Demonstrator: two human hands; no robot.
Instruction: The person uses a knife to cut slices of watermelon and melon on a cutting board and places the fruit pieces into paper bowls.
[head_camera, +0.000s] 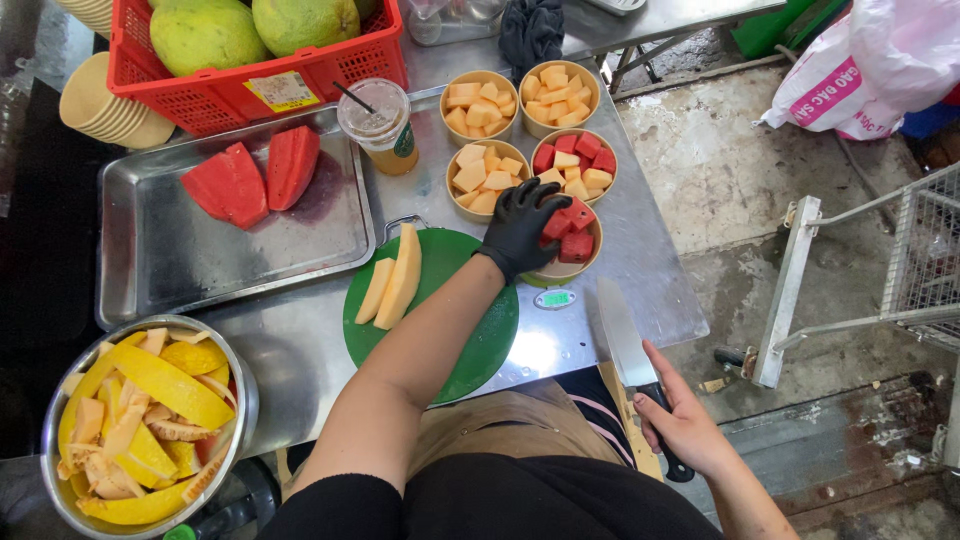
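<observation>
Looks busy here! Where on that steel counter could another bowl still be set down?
Bare steel shows on the tray below the watermelon wedges, and on the counter right of the scale, above the knife. The green board is free beside the melon slices. It is crowded around the fruit cups, where the gloved left hand works.

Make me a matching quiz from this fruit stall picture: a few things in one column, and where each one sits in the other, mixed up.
Things:
1. watermelon wedges
2. melon slices
3. knife
4. yellow peels

Places:
A. in the round metal bowl
B. on the green cutting board
C. on the steel tray
D. under the bare right hand, at the table edge

Pairs: 1-C, 2-B, 3-D, 4-A
</observation>
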